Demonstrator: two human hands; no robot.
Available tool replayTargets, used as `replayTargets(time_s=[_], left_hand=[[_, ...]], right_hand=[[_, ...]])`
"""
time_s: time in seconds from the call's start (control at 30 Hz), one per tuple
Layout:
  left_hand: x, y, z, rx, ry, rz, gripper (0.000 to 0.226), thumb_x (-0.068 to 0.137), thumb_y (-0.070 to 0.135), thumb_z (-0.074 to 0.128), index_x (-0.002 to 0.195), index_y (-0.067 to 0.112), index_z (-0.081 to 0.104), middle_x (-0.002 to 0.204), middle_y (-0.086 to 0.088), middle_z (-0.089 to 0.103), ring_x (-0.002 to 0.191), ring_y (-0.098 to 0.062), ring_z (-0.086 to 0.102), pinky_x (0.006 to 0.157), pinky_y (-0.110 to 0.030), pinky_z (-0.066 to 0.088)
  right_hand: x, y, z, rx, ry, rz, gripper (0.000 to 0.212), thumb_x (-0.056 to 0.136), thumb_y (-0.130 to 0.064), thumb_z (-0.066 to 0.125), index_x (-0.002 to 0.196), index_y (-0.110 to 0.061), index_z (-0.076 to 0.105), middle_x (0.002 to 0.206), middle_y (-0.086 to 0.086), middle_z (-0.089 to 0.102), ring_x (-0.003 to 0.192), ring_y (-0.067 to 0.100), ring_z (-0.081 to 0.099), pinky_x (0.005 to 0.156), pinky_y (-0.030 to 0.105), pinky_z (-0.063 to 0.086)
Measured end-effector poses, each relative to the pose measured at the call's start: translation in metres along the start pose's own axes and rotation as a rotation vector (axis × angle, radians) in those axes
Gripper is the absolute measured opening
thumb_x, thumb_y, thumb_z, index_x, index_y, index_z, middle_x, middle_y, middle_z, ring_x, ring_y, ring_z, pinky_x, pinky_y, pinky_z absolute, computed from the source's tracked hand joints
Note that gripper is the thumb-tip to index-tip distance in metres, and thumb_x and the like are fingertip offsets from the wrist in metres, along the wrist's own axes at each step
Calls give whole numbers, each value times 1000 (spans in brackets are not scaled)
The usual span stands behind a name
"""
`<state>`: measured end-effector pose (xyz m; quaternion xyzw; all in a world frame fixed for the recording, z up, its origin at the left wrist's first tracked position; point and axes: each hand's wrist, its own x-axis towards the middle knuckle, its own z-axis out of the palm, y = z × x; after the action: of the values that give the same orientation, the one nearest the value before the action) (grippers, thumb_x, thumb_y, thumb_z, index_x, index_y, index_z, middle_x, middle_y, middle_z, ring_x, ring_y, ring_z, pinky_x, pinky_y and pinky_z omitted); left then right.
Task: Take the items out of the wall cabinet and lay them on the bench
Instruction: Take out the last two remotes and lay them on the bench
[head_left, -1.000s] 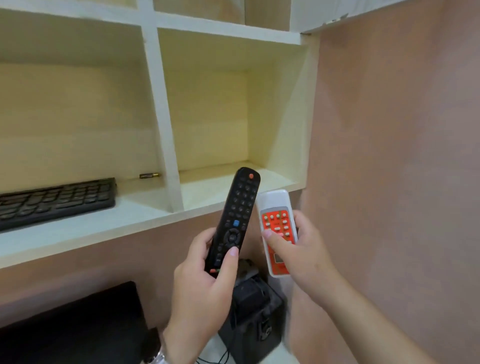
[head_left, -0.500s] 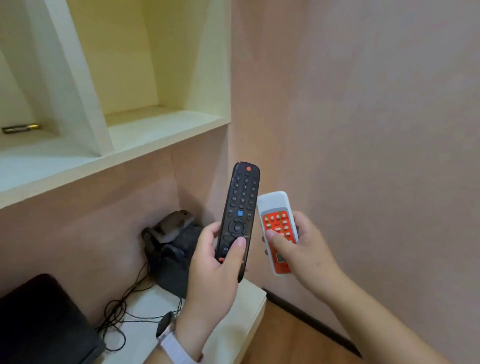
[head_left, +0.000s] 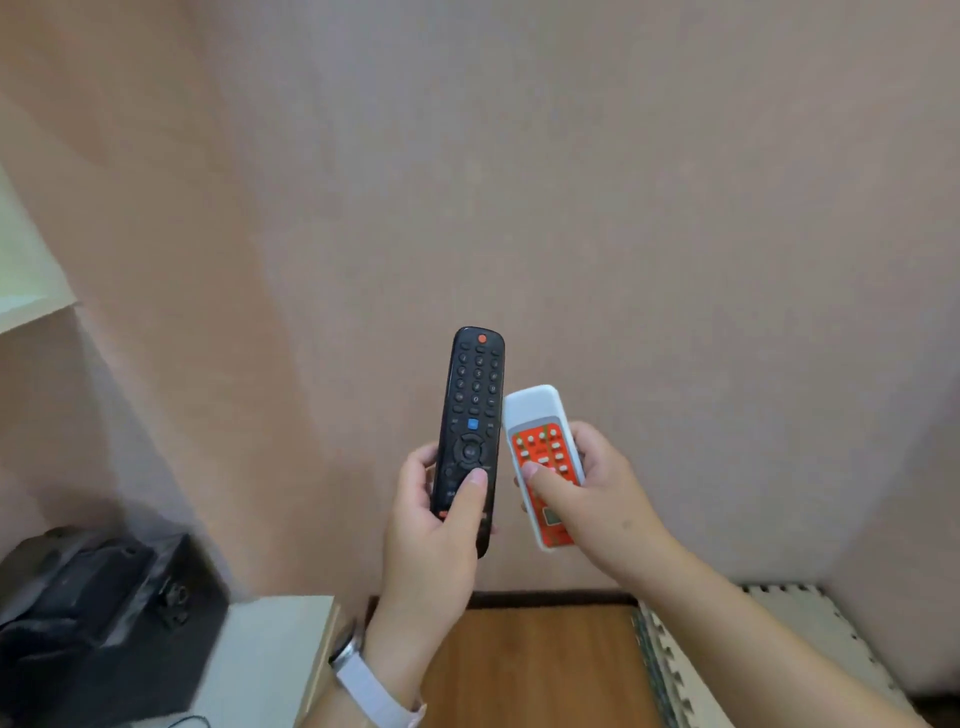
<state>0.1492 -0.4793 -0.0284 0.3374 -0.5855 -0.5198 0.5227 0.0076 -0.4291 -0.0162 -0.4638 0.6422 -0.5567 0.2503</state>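
Note:
My left hand (head_left: 434, 530) grips a long black remote (head_left: 471, 410) by its lower half, thumb on its face, holding it upright in front of the pink wall. Just to its right, my right hand (head_left: 592, 499) holds a smaller white remote with an orange keypad (head_left: 540, 431), thumb pressed on the buttons. The two remotes stand side by side, close but apart. Only a corner of the wall cabinet (head_left: 26, 280) shows at the left edge; its inside is out of view.
A white desk corner (head_left: 275, 639) at the lower left carries a black bag-like object (head_left: 98, 618). Below my hands lies wooden floor (head_left: 530, 670) with a dark skirting. A grey-white foam mat (head_left: 810, 639) lies at the lower right.
My view has swung right and away from the cabinet, which has slid off to the left edge. Both hands keep their remotes in the same grip.

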Motion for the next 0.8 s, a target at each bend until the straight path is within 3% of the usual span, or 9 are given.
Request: replayTargets(time_s=[0.3, 0.5, 0.7, 0.8], left_hand=[[-116, 13, 203, -74, -413, -80, 20, 93, 10, 59, 110, 21, 54, 89, 11, 71, 73, -15, 67, 57, -22, 53], [-196, 28, 304, -90, -632, -126, 21, 95, 11, 57, 114, 17, 52, 96, -5, 69, 68, -16, 67, 54, -20, 51], [-259, 35, 380, -105, -868, -153, 19, 95, 12, 57, 111, 22, 53, 94, -10, 67, 62, -16, 62, 58, -27, 54], [-287, 32, 414, -108, -976, -161, 18, 95, 13, 57, 109, 24, 53, 96, -13, 66, 62, -17, 62, 54, -24, 52]], right_hand=[[-127, 52, -224, 2, 409, 130, 12, 87, -35, 64, 96, -32, 57, 92, 1, 70, 83, 23, 71, 79, 51, 58], [-222, 71, -334, -31, 603, 177, 12, 91, -29, 64, 99, -30, 57, 93, -2, 70, 86, 17, 70, 77, 37, 59], [-302, 81, -408, -5, 830, 229, 10, 90, -27, 66, 96, -29, 58, 90, -1, 69, 82, 17, 68, 72, 35, 56], [-335, 88, -433, -4, 908, 275, 11, 90, -30, 64, 98, -32, 58, 93, -2, 69, 85, 18, 69, 79, 43, 59]])
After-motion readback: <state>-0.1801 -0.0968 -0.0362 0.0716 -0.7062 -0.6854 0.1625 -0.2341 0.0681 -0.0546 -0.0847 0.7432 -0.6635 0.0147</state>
